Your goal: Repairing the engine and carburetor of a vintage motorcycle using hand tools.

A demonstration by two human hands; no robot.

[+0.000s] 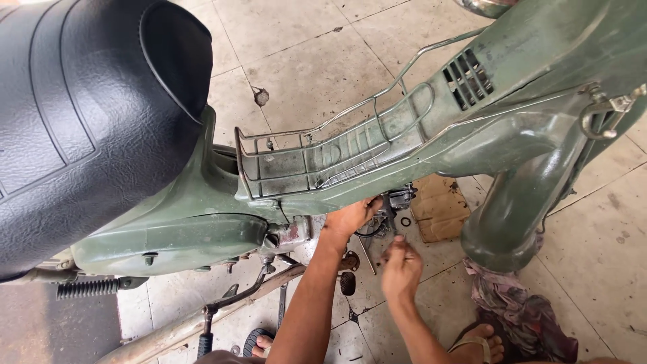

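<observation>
Green motorbike body (377, 182) spans the frame, black seat (81, 114) at 10 o'clock, wire basket (323, 152) on the leg shield at centre. Engine parts (391, 202) sit under the frame edge, just past 6 o'clock of the basket. Left hand (350, 217) reaches up under the frame, forearm running in from 6 o'clock, fingers curled against the engine parts; grip itself hidden, can't tell whether they're clamped. Right hand (401, 266) sits just at 5 o'clock of the left, fingers pinched together on a small thin metal piece (403, 240), too small to identify. Cardboard (439, 207) on the floor at 3 o'clock, rag (519, 310) further right.
</observation>
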